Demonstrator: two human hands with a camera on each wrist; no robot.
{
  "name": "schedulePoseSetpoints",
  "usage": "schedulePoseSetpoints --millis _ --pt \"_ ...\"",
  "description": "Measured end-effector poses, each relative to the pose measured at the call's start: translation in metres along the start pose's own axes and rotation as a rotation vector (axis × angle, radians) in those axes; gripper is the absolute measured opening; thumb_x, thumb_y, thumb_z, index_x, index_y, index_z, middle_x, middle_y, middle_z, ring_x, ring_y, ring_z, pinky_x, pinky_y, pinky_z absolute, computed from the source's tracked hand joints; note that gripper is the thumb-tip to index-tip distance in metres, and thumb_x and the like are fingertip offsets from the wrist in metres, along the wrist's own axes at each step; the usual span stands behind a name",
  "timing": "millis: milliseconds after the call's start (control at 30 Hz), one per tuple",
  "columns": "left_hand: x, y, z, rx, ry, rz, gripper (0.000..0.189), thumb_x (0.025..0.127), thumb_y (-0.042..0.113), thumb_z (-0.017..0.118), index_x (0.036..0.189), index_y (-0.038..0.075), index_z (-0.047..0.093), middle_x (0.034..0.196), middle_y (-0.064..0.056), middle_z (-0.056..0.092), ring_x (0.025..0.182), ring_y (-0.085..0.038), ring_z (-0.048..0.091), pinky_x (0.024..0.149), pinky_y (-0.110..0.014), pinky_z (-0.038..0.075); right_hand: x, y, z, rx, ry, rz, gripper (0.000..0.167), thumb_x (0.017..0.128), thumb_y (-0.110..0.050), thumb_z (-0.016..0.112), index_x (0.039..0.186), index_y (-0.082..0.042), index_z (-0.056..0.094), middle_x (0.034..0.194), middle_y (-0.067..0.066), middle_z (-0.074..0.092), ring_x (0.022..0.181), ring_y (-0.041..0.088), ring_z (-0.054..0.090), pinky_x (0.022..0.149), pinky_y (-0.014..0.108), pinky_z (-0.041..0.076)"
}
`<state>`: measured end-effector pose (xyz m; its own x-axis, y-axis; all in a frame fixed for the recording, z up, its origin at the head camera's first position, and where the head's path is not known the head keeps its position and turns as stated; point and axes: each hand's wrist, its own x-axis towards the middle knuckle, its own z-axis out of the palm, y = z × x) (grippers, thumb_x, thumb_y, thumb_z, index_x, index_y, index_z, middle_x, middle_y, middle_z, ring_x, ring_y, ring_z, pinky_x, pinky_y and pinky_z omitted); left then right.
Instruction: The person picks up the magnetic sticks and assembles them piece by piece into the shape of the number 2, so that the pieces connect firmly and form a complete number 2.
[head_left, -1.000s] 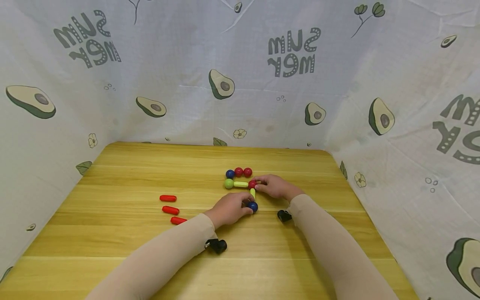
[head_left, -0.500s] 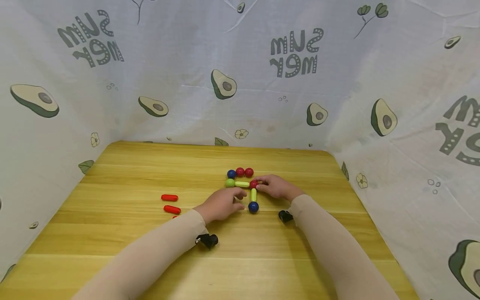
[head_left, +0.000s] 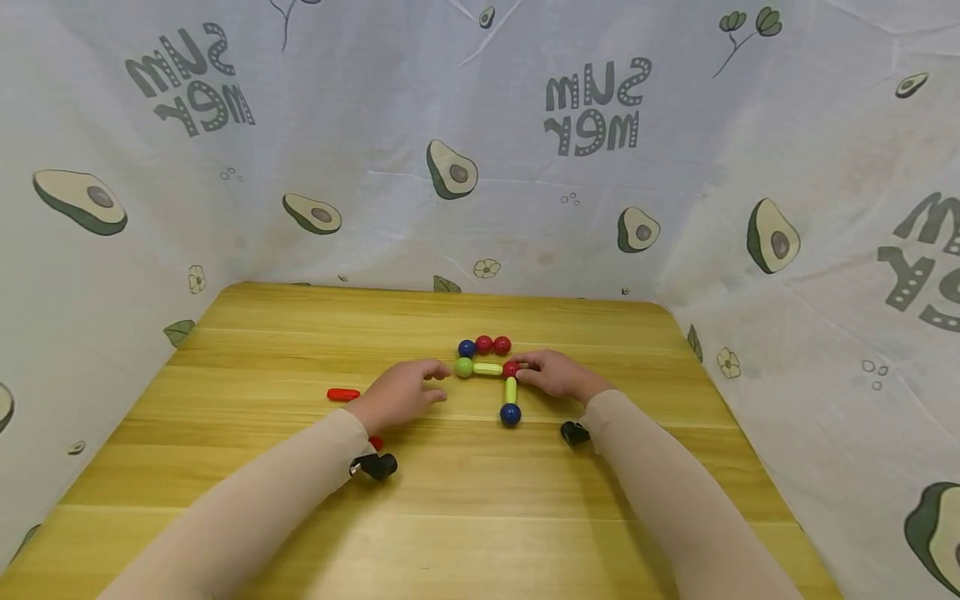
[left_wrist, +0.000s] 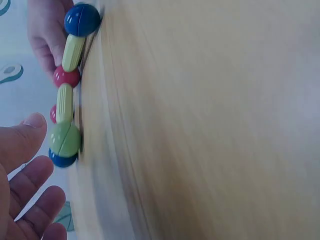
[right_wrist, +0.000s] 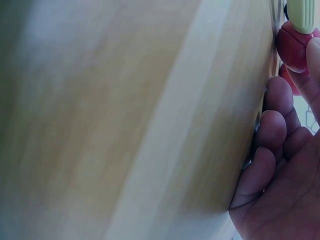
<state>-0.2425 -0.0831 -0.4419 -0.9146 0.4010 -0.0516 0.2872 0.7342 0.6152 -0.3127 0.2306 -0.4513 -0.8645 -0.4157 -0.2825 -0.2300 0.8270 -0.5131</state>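
An L of joined pieces lies on the table: a green ball (head_left: 464, 367), a yellow-green rod (head_left: 487, 369), a red ball (head_left: 511, 369) at the corner, a second yellow-green rod (head_left: 511, 390) and a blue ball (head_left: 510, 415). My right hand (head_left: 557, 374) pinches the corner red ball between thumb and finger, its other fingers curled near the tabletop in the right wrist view. Left of the green ball, my left hand (head_left: 401, 393) hovers with thumb and fingers apart, holding nothing. A red rod (head_left: 343, 394) lies by the left wrist; another red piece (head_left: 376, 443) is mostly hidden under that arm.
Behind the L sit a loose blue ball (head_left: 467, 348) and two red balls (head_left: 492, 344) in a row. The wooden table (head_left: 480, 517) is bounded at the back and sides by a white printed cloth (head_left: 375, 233).
My left hand has let go of the blue ball and moved left, toward the red rods, covering some of them. My right hand stays on the red ball.
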Motion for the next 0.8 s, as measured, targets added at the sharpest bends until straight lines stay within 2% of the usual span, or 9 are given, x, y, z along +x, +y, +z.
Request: schedulePoseSetpoints --millis 267,633,667,733,800 --pt "-0.011 -0.023 -0.019 0.0 0.028 -0.045 0.042 0.102 0.027 0.072 0.141 0.015 0.064 0.143 -0.004 0.067 0.138 -0.033 0.057 0.116 -0.055 0.045 0.0 0.001 0.0 -0.004 0.0 0.005 0.045 0.11 -0.037 0.056 0.151 -0.02 0.058 0.139 0.017 0.065 0.128 0.037 0.058 0.119 0.06 0.039" --pt "-0.024 -0.05 -0.044 0.003 0.057 -0.109 0.045 0.102 0.026 0.072 0.144 0.014 0.062 0.148 -0.008 0.064 0.141 -0.037 0.055 0.116 -0.057 0.044 0.0 0.0 0.0 -0.006 0.003 0.004 0.045 0.11 -0.037 0.056 0.152 -0.02 0.058 0.14 0.018 0.064 0.131 0.039 0.058 0.119 0.061 0.039" --pt "-0.025 -0.052 -0.045 0.007 0.061 -0.112 0.046 0.102 0.026 0.072 0.144 0.014 0.062 0.148 -0.009 0.063 0.14 -0.037 0.055 0.116 -0.057 0.045 -0.001 0.0 0.0 -0.008 0.003 0.004 0.045 0.11 -0.037 0.055 0.152 -0.02 0.058 0.14 0.018 0.064 0.131 0.039 0.058 0.119 0.061 0.039" --pt "-0.027 -0.058 -0.049 -0.013 0.06 -0.131 0.046 0.101 0.026 0.072 0.145 0.014 0.061 0.149 -0.012 0.061 0.126 -0.038 0.063 0.11 -0.056 0.049 -0.001 -0.001 0.0 -0.006 0.005 0.004 0.045 0.11 -0.037 0.055 0.152 -0.02 0.058 0.139 0.018 0.065 0.131 0.038 0.058 0.12 0.06 0.039" --pt "-0.03 -0.064 -0.052 -0.023 0.061 -0.147 0.046 0.102 0.026 0.072 0.145 0.014 0.061 0.15 -0.014 0.06 0.119 -0.038 0.064 0.107 -0.055 0.05 -0.001 -0.001 0.0 -0.004 0.007 0.007 0.046 0.11 -0.037 0.056 0.152 -0.02 0.058 0.139 0.017 0.065 0.13 0.038 0.058 0.12 0.06 0.039"
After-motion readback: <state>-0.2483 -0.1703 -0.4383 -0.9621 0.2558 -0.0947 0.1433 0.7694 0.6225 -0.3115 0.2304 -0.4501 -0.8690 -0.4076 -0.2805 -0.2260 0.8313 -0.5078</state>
